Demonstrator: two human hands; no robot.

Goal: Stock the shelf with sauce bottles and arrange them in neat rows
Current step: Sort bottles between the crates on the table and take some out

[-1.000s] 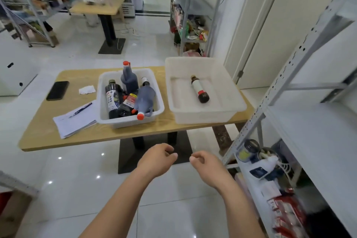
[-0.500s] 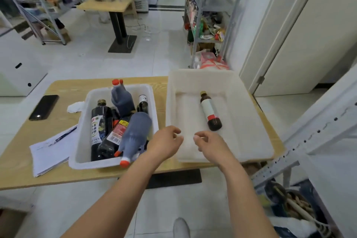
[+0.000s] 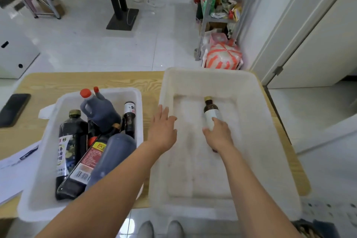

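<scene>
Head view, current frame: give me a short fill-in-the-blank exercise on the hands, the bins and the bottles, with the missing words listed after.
1. The right hand closes on the small bottle, which lies on its ____ in the larger bin.
2. The left hand is open and holds ____.
3. The smaller bin with several dark bottles sits to the person's ____ of the larger bin.
4. The black phone lies on the ____.

Missing words: side; nothing; left; table

Both hands have reached forward from the surface's near edge: the right hand [image 3: 219, 135] now grips the small bottle [image 3: 210, 111] in the tub [image 3: 257, 141], the left hand [image 3: 163, 130] spread flat at its rim.
</scene>
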